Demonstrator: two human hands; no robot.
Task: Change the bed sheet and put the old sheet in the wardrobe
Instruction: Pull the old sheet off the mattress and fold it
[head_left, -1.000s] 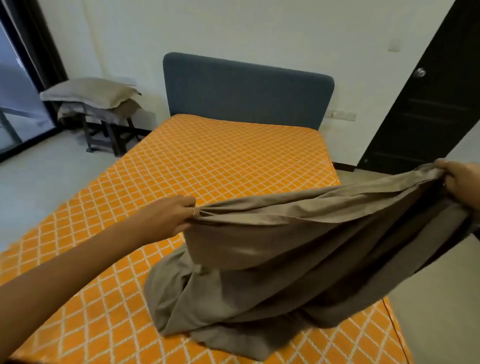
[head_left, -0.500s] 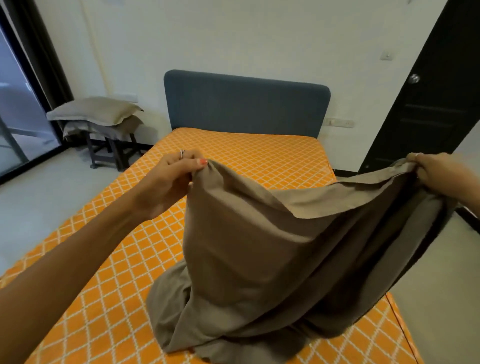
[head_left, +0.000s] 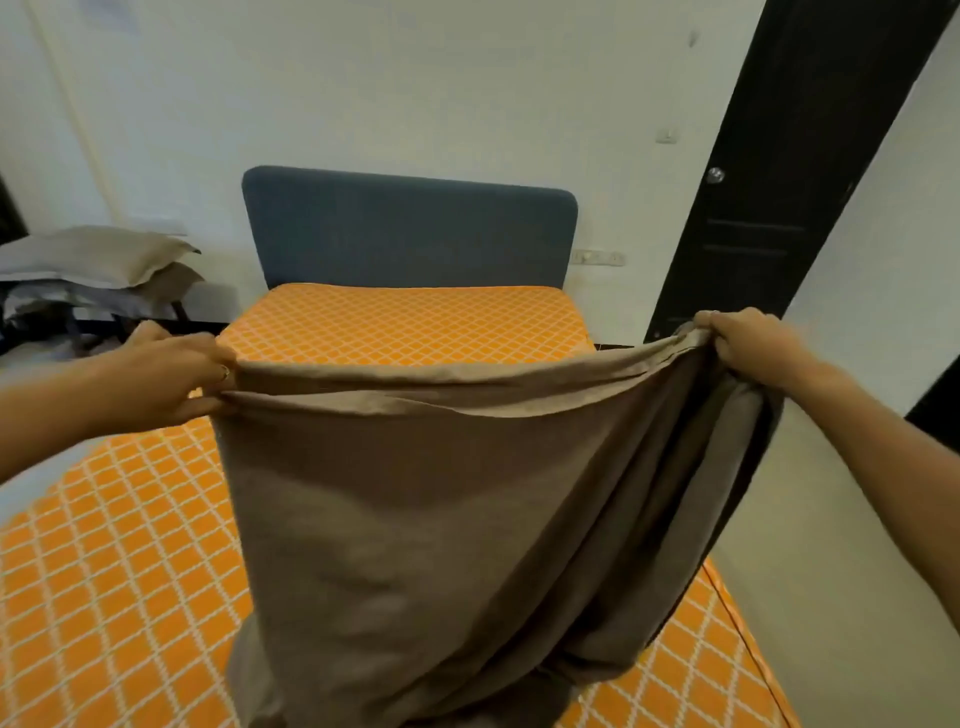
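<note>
While both hands are raised over the bed, a single taupe sheet (head_left: 441, 519) is held stretched between them by its upper edge. The left hand (head_left: 171, 374) has its fingers curled round one gathered corner, a ring visible on one finger; the right hand (head_left: 748, 338) has its fingers closed over the opposite corner, which sits slightly higher. The top hem sags in a shallow curve between the two grips.

No container is in view. The only surface bearing items is a dark stand (head_left: 78, 317) at far left, carrying a stack of pillows (head_left: 98, 260); two can be made out, and the layers below them are too indistinct to count.

Condition of the sheet: plain, grey-brown, matte, unpatterned. It appears doubled, with a second layer visible behind the front hem. The front face hangs in a broad flat panel; the right side falls in deep vertical folds. Its lower part bunches at the bottom of the view above the near end of the mattress; whether it rests on it cannot be told.

Count: one mattress (head_left: 130, 571), covered in orange fabric with a white diamond lattice; one blue-grey padded headboard (head_left: 410, 228) against the white wall; one dark door (head_left: 769, 197) at right with one round knob (head_left: 716, 175); two hands.
</note>
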